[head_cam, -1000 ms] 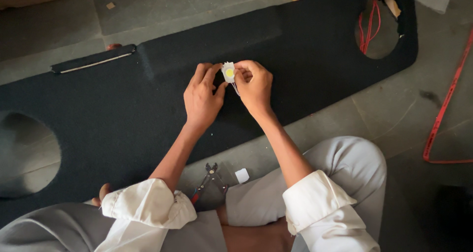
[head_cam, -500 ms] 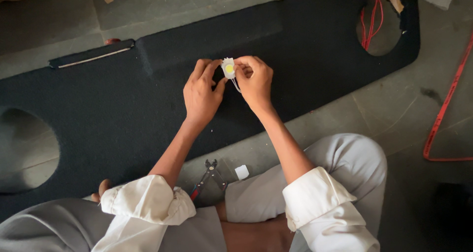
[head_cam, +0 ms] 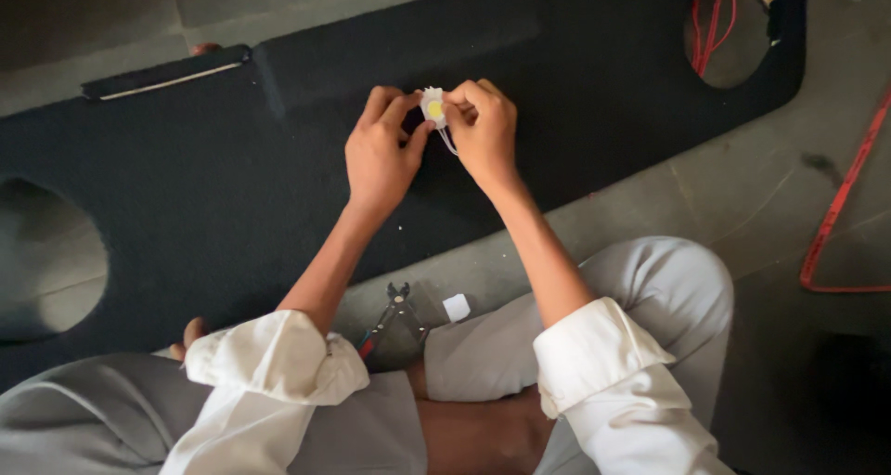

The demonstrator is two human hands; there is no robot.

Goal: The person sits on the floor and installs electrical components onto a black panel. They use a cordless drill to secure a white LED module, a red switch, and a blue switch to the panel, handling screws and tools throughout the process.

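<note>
Head view | both hands pinch small white square part, yellow centre | white square tag beside pliers

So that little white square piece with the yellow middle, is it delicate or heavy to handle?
Probably light: the small white piece sits pinched between fingertips of the left hand and right hand alone. Its thin white wires hang curved, so likely floppy. It looks flat, so unlikely to roll; possibly fragile.

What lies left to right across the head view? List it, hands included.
Round cutout → pliers → left hand → small white part with yellow centre → right hand → red wires → red strap.
</note>
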